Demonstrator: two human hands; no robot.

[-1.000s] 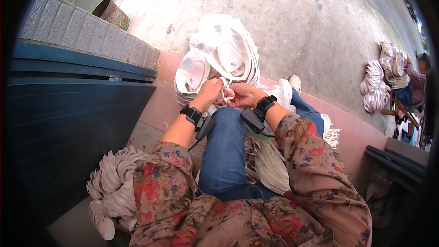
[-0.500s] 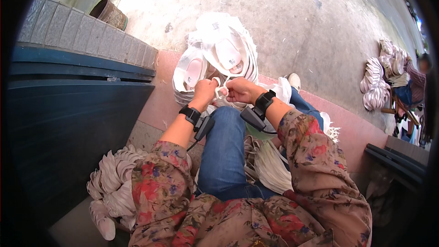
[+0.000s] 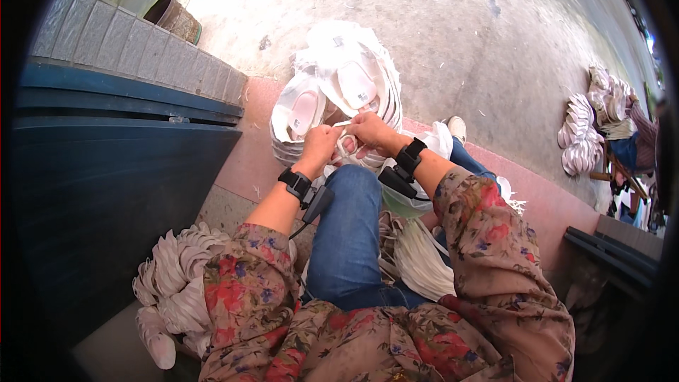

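Observation:
Beyond my knees lies a bundle of white shoe pieces point(image 3: 385, 74), with pale pink sole-shaped insoles point(image 3: 356, 83) showing inside it. Its near side is where both my hands work, close together. A thin white cord point(image 3: 342, 124) is drawn between them. My left hand point(image 3: 320, 147) pinches the cord with closed fingers. My right hand point(image 3: 373, 132) is closed on it too, its knuckles turned up and some fingertips under the loop. Whether the cord is knotted cannot be made out.
Piled pale shoe pieces point(image 3: 185, 269) stand by my left elbow; white strands point(image 3: 422, 258) hang between my legs. A dark blue panel point(image 3: 120, 198) and brick ledge point(image 3: 131, 46) border the left. Far right, a person point(image 3: 642, 140) sits beside stacks point(image 3: 580, 134). A bucket point(image 3: 173, 20) tilts back left.
My right hand has risen slightly and turned over, knuckles upward. The wide cord loop seen between my hands has become smaller and flatter. My left hand has shifted a little lower.

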